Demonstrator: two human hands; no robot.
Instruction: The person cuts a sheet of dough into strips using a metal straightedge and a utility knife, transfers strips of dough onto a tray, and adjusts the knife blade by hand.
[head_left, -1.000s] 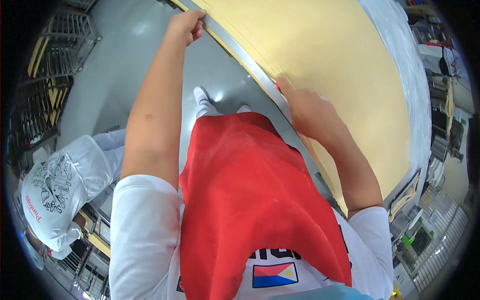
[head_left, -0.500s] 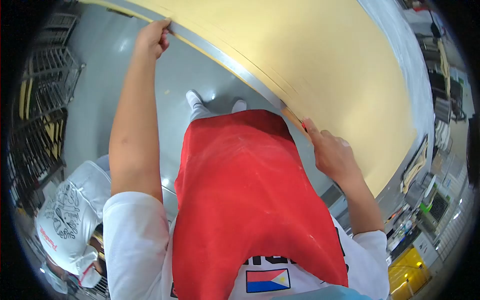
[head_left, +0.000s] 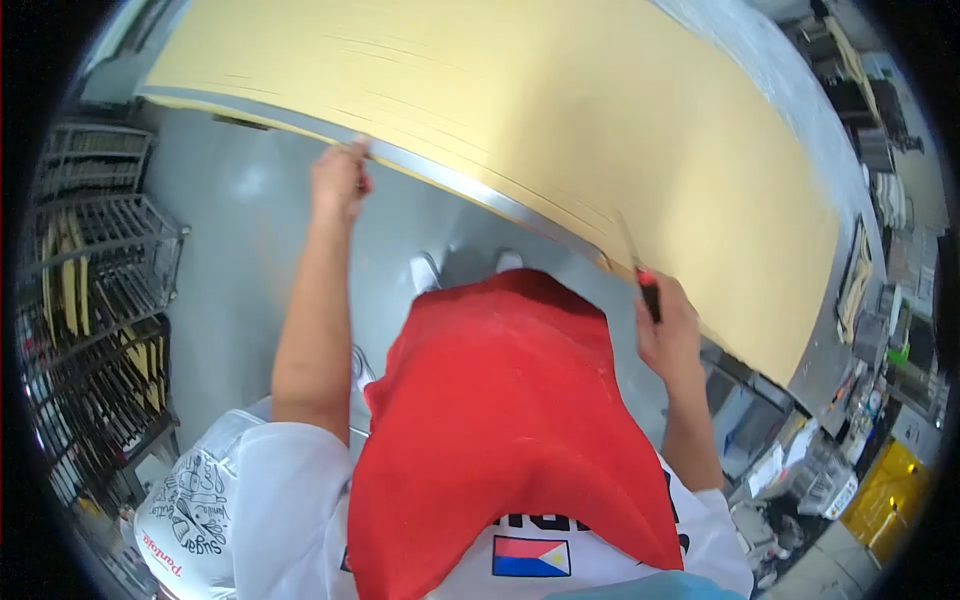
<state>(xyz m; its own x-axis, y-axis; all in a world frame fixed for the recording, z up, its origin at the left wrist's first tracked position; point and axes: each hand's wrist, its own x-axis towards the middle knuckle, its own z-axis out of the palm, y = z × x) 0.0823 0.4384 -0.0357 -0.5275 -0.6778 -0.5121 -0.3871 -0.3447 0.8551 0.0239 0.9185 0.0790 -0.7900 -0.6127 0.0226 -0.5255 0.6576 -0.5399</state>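
A broad, smooth yellow sheet that looks like dough covers the table. A silver metal strip runs along its near edge, with a thin yellow band just below it. My left hand is closed at this edge, thumb over the metal; what lies inside the fingers is hidden. In my right hand is a knife with a red and black handle. Its thin, blurred blade points away from me, over the near right part of the sheet. Several fine lines mark the sheet's surface.
Metal racks with trays stand at the left. Close to my left elbow is a person in a printed white cap. Clear plastic film lies along the table's far side. Kitchen items and a yellow bin are at right.
The knife has lifted from the near edge, its blade now showing above the sheet. My left hand is lower in view and further right along the edge. The view has shifted.
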